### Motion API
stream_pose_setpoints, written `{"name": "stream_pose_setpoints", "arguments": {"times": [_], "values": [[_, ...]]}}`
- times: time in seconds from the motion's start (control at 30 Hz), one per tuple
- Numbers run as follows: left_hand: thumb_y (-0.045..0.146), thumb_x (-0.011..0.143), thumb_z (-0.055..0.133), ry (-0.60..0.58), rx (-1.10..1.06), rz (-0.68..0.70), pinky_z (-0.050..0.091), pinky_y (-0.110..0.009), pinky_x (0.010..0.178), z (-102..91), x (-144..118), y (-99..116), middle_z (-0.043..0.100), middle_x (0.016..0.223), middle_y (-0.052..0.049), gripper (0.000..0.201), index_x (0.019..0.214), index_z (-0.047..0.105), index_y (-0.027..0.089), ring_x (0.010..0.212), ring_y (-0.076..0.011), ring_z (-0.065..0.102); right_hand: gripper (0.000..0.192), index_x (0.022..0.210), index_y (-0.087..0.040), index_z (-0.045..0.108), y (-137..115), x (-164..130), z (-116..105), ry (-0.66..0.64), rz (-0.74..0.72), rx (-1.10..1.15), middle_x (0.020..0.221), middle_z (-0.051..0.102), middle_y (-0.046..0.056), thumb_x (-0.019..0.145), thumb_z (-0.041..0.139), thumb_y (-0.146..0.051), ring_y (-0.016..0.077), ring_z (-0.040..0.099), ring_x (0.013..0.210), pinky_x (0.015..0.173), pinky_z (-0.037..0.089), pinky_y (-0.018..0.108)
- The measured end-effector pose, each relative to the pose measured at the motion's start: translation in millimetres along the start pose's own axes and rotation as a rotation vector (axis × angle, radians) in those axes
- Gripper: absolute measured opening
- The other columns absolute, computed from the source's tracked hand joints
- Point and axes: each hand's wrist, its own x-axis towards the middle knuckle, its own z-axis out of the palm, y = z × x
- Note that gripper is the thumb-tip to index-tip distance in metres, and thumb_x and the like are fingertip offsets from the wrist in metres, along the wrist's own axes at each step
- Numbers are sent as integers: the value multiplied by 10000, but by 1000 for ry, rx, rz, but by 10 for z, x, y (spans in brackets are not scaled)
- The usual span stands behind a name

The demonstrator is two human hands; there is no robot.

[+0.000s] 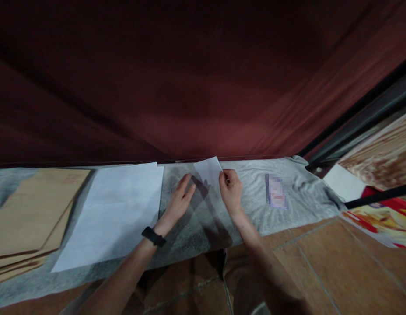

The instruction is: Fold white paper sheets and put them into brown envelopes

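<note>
A small white sheet of paper [208, 169] lies tilted on the grey cloth [298, 197], lifted at its right edge. My right hand [231, 189] pinches that edge between thumb and fingers. My left hand [180, 199], with a black band on the wrist, rests flat with fingers together, its fingertips just left of the sheet's lower part. Whether the fingers touch the paper is hard to tell in the shadow.
A stack of white paper [114, 210] lies to the left, and brown envelopes [32, 214] lie farther left. A small printed card [275, 191] sits on the cloth at right. A dark red curtain [203, 78] hangs behind. Tiled floor [321, 262] and colourful packaging [380, 218] at right.
</note>
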Motion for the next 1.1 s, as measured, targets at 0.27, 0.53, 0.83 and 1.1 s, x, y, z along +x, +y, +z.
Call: {"name": "stream_pose_setpoints", "arguments": {"times": [0.27, 0.53, 0.83, 1.1], "values": [[466, 862, 603, -30, -776, -327, 544, -347, 941, -11, 6, 297, 623, 1386, -115, 623, 1406, 532, 173, 1210, -249, 625, 282, 1119, -211, 690, -351, -479, 135, -457, -479, -212, 1053, 703, 77, 1023, 457, -338, 203, 646, 985, 918, 489, 318], [464, 769, 731, -100, -910, -407, 545, -307, 755, -94, 4, 196, 740, 990, -81, 416, 1021, 692, 136, 851, -185, 683, 345, 1191, -233, 699, -285, -422, 245, -453, -345, -19, 1161, 703, 56, 976, 441, -157, 185, 633, 1106, 995, 487, 324], [348, 582, 777, -161, -454, -359, 426, -243, 587, -168, 93, -84, 659, 684, 36, 337, 852, 691, 167, 623, -142, 591, 347, 1030, -215, 736, -143, -458, 396, -403, 26, 176, 1016, 736, 32, 877, 449, -94, 162, 682, 894, 841, 548, 265], [264, 618, 675, -181, -80, -177, 513, -326, 776, -211, 281, -221, 704, 808, 0, 259, 864, 697, 183, 807, -215, 659, 360, 1170, -216, 702, -104, -581, 512, -442, -105, 90, 1203, 694, 59, 944, 435, -131, 164, 644, 1125, 1027, 501, 296]]}}
